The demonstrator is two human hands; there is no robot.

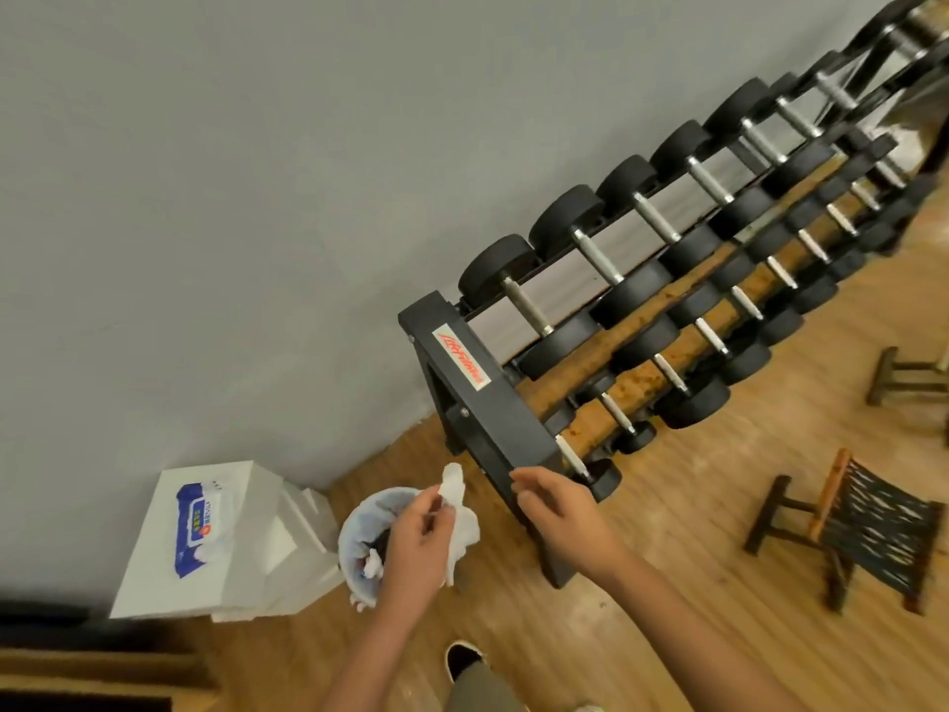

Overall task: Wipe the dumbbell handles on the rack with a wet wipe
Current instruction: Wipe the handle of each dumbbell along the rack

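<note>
Left hand [416, 539] pinches crumpled wipe [462, 506] above bin [354, 531], clear of the handles [526, 305]. Right hand [560, 511] relaxed, empty, beside rack [464, 375] end. Rack runs along wall, lower-left to upper-right; handles lie crosswise.

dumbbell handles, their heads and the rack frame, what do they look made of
Dumbbell handles: bare metal, likely steel or chrome; silvery, with a duller, seemingly knurled middle. Heads: matte black, probably rubber-coated; no shine. Rack frame: dark painted metal, by its flat faces and bolts.
</note>
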